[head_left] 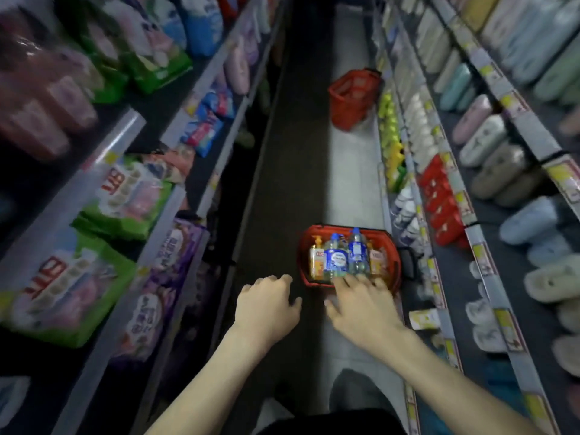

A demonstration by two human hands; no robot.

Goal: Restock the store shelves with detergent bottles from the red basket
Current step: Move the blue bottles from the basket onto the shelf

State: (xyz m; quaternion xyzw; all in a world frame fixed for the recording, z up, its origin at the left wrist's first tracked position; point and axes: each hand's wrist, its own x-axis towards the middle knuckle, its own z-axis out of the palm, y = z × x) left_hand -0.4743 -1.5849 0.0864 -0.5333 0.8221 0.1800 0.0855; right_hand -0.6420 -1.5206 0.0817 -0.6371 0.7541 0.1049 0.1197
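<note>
Grey aisle floor (298,158) is seen running up the middle of the frame, flanked by store shelves on both sides; the left-hand shelves (157,215) are filled with green packs (125,199) and purple packs (169,255), blurred towards the upper left; the right-hand shelves (470,246) are lined with slippers (546,215), red packets (439,199) and yellow bottles (392,142).

The red basket (305,262) is set on the floor at lower centre-right of the frame, just beside the foot of the right-hand shelves; detergent bottles are stood upright inside it: an orange pump bottle (317,259) at its left, a blue-labelled bottle (335,260), a clear bottle with a blue cap (357,252) and a further pale bottle (376,260) at its right.

A second red basket (351,98) is seen farther up the aisle, in the upper centre-right, tilted against the right-hand shelving.

Both bare forearms are stretched out from the bottom edge; the left hand (266,306) is held palm down, just left of the basket, fingers loosely bent and nothing grasped; the right hand (361,306) is spread flat with fingers extended, nothing grasped, its fingertips (345,282) overlapping the basket's near rim; whether the rim is touched cannot be told.
</note>
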